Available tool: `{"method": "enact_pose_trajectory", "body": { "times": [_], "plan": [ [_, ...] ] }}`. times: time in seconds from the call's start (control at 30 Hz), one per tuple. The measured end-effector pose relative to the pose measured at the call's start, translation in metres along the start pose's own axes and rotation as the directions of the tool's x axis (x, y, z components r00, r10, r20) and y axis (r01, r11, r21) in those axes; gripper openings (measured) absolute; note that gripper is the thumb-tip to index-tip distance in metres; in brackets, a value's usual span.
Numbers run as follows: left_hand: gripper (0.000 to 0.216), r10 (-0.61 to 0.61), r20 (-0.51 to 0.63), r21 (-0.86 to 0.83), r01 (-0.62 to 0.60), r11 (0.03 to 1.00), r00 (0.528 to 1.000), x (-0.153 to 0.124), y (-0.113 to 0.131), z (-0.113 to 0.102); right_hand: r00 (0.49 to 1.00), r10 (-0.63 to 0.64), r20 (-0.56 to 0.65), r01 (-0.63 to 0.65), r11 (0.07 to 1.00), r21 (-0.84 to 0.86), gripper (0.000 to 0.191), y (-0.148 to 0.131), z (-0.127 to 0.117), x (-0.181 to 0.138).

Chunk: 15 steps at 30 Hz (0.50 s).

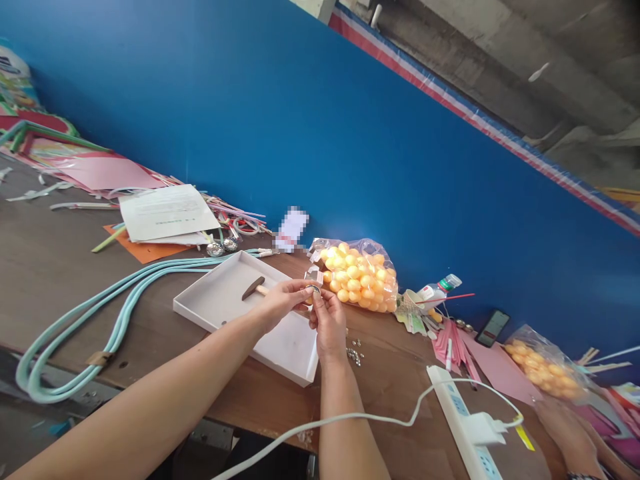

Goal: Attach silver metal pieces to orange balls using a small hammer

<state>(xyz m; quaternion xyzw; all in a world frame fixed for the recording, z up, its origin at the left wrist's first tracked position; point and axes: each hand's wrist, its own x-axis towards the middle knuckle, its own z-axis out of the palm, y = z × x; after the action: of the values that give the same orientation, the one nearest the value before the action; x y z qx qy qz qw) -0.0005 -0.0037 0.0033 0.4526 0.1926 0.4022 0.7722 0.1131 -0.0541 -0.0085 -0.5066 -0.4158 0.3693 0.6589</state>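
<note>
Above the white tray (220,303) the left hand (279,301) and right hand (327,323) together pinch one small metal piece (315,289) in their fingertips. It looks like a fiddly fitting step, calling for a steady, fine grip. One small hammer (253,288) lies in the tray. There are two bags of orange balls, a near bag (360,273) and a far bag (545,367) — the loose metal bits (354,357) are too small to count.

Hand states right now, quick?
Left hand: closed, pinching a small metal piece.
Right hand: closed on the same piece.
</note>
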Motion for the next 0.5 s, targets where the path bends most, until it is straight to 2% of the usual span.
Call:
{"method": "enact_pose_trajectory", "body": {
  "times": [0.1, 0.17, 0.23, 0.3, 0.37, 0.43, 0.5],
  "plan": [
    [0.047, 0.012, -0.054, 0.039, -0.010, 0.999, 0.998, -0.001, 0.002, 0.002, 0.999, -0.040, 0.000, 0.040, 0.995, -0.095, 0.035, 0.000, -0.001, 0.000],
    [0.046, 0.077, -0.172, 0.080, -0.064, 0.995, 0.982, 0.000, 0.003, 0.000, 0.996, -0.089, -0.013, 0.084, 0.970, -0.226, 0.035, 0.000, -0.003, -0.001],
    [0.049, 0.165, -0.314, 0.099, -0.140, 0.985, 0.935, 0.003, 0.004, -0.004, 0.988, -0.155, -0.027, 0.129, 0.900, -0.416, 0.033, 0.000, -0.006, -0.002],
    [0.053, 0.234, -0.430, 0.097, -0.212, 0.972, 0.872, 0.006, 0.006, -0.008, 0.977, -0.215, 0.000, 0.168, 0.762, -0.625, 0.030, 0.000, -0.008, -0.004],
    [0.055, 0.267, -0.499, 0.094, -0.254, 0.963, 0.825, 0.008, 0.007, -0.011, 0.968, -0.237, 0.086, 0.210, 0.567, -0.797, 0.026, 0.000, -0.008, -0.007],
    [0.054, 0.274, -0.521, 0.094, -0.264, 0.960, 0.808, 0.009, 0.007, -0.012, 0.962, -0.210, 0.175, 0.243, 0.360, -0.901, 0.026, -0.001, -0.005, -0.010],
    [0.054, 0.268, -0.516, 0.095, -0.257, 0.962, 0.814, 0.008, 0.006, -0.012, 0.963, -0.156, 0.218, 0.248, 0.201, -0.948, 0.030, -0.003, -0.002, -0.012]
  ]
}}
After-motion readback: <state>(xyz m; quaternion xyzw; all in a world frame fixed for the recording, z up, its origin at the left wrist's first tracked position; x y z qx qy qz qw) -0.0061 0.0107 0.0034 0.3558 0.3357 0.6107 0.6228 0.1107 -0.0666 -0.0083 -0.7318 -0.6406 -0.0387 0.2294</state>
